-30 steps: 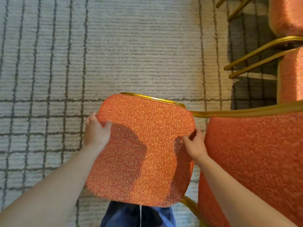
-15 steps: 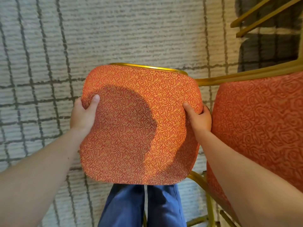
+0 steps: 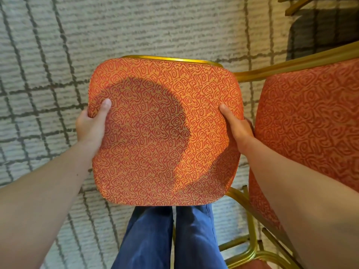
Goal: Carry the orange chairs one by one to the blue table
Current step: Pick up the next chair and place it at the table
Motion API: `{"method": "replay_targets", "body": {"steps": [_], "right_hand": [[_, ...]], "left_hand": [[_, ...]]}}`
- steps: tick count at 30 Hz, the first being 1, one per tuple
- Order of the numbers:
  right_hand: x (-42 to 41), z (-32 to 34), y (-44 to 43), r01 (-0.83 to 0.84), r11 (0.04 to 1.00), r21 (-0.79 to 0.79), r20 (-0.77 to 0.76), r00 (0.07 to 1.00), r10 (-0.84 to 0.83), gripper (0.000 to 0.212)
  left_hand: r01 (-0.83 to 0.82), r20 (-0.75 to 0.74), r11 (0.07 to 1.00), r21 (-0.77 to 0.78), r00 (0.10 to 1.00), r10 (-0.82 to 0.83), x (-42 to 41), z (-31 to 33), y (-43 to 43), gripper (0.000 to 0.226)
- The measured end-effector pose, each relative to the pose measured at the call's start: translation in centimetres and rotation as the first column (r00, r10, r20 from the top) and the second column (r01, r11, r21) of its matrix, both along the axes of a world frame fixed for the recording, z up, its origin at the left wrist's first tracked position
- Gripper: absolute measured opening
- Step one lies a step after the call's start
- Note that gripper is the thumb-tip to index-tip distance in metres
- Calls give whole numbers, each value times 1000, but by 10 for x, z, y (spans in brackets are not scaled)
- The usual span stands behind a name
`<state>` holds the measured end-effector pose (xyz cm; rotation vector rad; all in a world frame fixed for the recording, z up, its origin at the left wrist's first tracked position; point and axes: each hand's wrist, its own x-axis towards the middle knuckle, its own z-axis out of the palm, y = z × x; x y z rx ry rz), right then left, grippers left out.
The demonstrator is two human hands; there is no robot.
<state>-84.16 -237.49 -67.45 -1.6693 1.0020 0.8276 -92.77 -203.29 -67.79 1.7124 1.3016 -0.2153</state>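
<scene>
An orange chair (image 3: 165, 133) with swirl-patterned fabric and a gold frame fills the middle of the head view, its padded panel facing me. My left hand (image 3: 91, 125) grips its left edge, thumb on the front and fingers hidden behind. My right hand (image 3: 236, 129) grips the right edge the same way. The chair's gold legs show below at the lower right. The blue table is not in view.
A second orange chair (image 3: 310, 123) with a gold frame (image 3: 291, 63) stands right beside the held one. More gold chair legs (image 3: 291, 4) sit at the top right. A pale carpet (image 3: 136, 26) with dark grid lines covers the floor. My blue trousers (image 3: 171, 237) are below.
The chair has come up and closer to me. Both hands have shifted their hold on its side edges, thumbs now on the front.
</scene>
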Motion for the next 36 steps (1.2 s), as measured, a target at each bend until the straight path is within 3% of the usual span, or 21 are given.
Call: {"method": "replay_targets", "body": {"steps": [8, 11, 15, 20, 23, 26, 31, 34, 36], "right_hand": [[0, -5, -3, -73, 996, -60, 13, 997, 74, 83], [-1, -3, -5, -66, 998, 17, 18, 998, 66, 69], [0, 7, -3, -52, 996, 74, -14, 998, 53, 63], [-2, 35, -5, -93, 995, 33, -45, 995, 94, 72], [-3, 68, -10, -118, 993, 27, -26, 993, 118, 73], [4, 118, -15, -150, 989, 12, -4, 989, 150, 90], [20, 213, -27, -240, 969, -58, 34, 970, 242, 128], [29, 266, -34, -272, 961, -57, 52, 960, 274, 133], [39, 292, -42, -278, 960, -36, 79, 957, 280, 130]], "left_hand": [[-41, -67, 989, -140, 997, 31, 1, -1, 7, 80], [-45, -103, 979, -200, 994, 25, 3, 1, 9, 83], [-56, -141, 976, -212, 990, 27, 4, 9, 11, 112], [-33, -145, 989, -144, 989, 12, -1, 25, 4, 80], [-27, -151, 987, -158, 989, 3, -3, 61, -2, 94], [-56, -161, 977, -206, 987, 22, -4, 112, -4, 112], [-15, -80, 972, -235, 997, -4, 9, 215, -18, 101], [11, -49, 969, -247, 999, -24, 10, 274, -17, 128], [19, -15, 969, -248, 1000, -23, 11, 311, -16, 125]]}}
